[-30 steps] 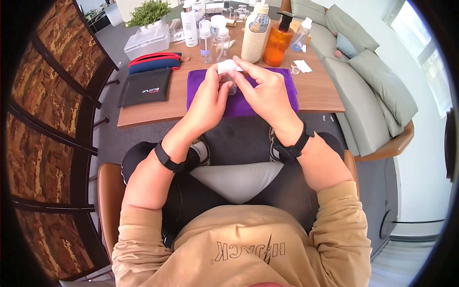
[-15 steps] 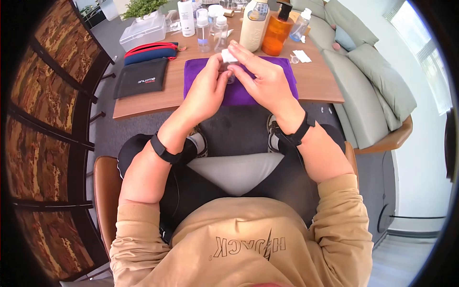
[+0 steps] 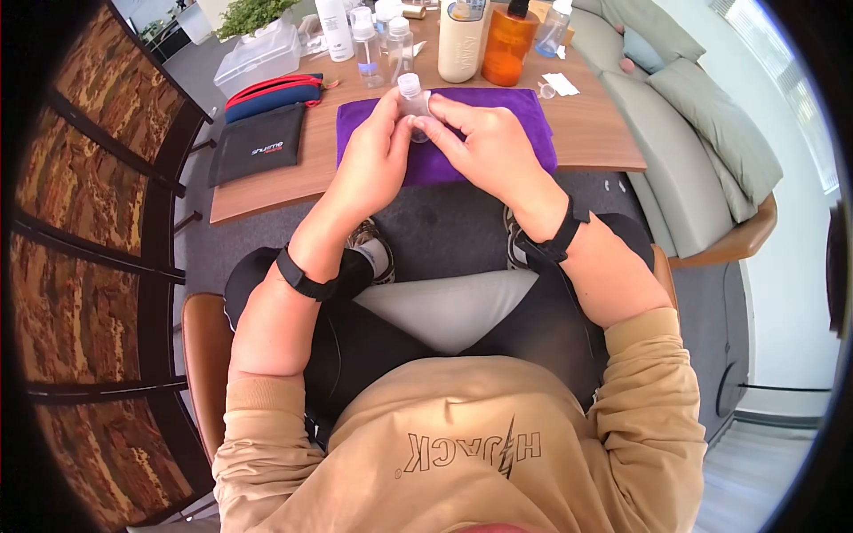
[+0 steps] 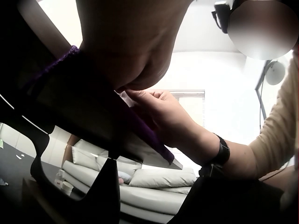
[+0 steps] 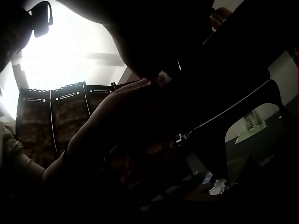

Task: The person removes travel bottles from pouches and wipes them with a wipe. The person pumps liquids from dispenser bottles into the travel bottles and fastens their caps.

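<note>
A small clear plastic bottle (image 3: 412,102) stands nearly upright between both hands above the purple cloth (image 3: 498,160), its pale translucent top showing over the fingers. My left hand (image 3: 378,155) grips the bottle from its left side. From the other side, my right hand (image 3: 489,147) holds a white tissue-like piece (image 3: 428,97) against it, thumb in front and fingers behind. The two thumbs meet low on the bottle, and its bottom is partly hidden by them. In the left wrist view the right hand (image 4: 161,112) shows beyond the left; the right wrist view is very dark.
Behind the cloth stand clear pump bottles (image 3: 366,49), a cream bottle (image 3: 462,44) and an orange bottle (image 3: 506,53). A black pouch (image 3: 258,147), a navy-and-red case (image 3: 271,98) and a clear plastic box (image 3: 258,60) lie left. White scraps (image 3: 560,84) lie right.
The white piece has come down from over the bottle's top to its right side, baring the top. The hands stay together around the bottle; the head view has shifted slightly.
</note>
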{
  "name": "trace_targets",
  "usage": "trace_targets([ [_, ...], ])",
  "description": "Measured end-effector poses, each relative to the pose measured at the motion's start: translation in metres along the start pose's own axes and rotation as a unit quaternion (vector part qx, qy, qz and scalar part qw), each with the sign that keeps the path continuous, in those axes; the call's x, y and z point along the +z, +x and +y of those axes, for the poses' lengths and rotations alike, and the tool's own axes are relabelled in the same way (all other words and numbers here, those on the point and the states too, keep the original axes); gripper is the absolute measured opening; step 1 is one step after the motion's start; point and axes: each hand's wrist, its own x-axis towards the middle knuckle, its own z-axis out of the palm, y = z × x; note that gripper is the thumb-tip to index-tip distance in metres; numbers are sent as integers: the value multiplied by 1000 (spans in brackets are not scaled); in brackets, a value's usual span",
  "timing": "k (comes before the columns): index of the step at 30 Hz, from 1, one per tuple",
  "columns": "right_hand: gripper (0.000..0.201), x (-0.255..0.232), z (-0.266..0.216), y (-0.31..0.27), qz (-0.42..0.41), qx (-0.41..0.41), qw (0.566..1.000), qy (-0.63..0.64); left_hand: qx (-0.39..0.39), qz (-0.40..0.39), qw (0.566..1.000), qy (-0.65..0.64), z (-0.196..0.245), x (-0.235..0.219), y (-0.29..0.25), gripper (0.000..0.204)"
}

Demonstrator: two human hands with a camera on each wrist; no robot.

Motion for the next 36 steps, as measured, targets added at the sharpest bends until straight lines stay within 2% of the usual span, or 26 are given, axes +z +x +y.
trace_targets([
  [2,28,-5,-2,-2,-153,97,983,-38,3,-3,1000,27,1,-1,0,39],
  [6,32,-3,6,-4,-145,47,987,-50,30,-9,997,70,2,-2,1,41],
  [8,39,0,5,-4,-55,43,996,58,42,0,994,101,7,-1,-1,42],
  [9,39,2,4,-2,-55,42,996,59,51,10,990,131,9,0,-2,43],
  [11,47,5,0,1,22,4,995,100,52,12,990,127,6,1,-2,44],
  [15,44,-1,-1,2,5,26,995,94,45,7,992,116,11,2,-4,50],
  [17,37,-3,4,0,-71,82,990,91,53,-4,990,131,7,-1,-3,58],
  [18,37,-6,2,0,-69,83,990,91,62,-13,988,142,6,-2,-3,65],
  [20,31,-14,-3,3,-155,110,979,66,57,-20,987,151,5,-3,-3,67],
  [25,29,-5,8,-2,-138,98,983,69,66,-8,981,182,12,-2,-5,68],
  [27,30,-4,6,-3,-133,103,983,79,20,-14,983,183,17,-2,-4,67],
  [28,32,-2,5,-4,-109,110,979,134,20,-15,983,183,14,0,-3,67],
  [29,35,0,4,-5,-86,117,971,189,15,15,988,152,8,2,-3,67],
  [30,35,0,2,-4,-85,117,971,190,10,45,992,120,6,3,-3,66],
  [31,39,0,0,-3,-66,146,963,218,10,45,992,120,5,4,-2,66],
  [33,42,0,-3,-1,-47,174,952,246,-21,65,997,-44,4,4,0,62],
  [35,46,-1,-3,1,-23,158,955,250,7,73,997,-25,-9,5,1,56],
  [36,51,-5,-5,2,-50,170,954,243,5,68,997,-29,-11,5,1,53],
])
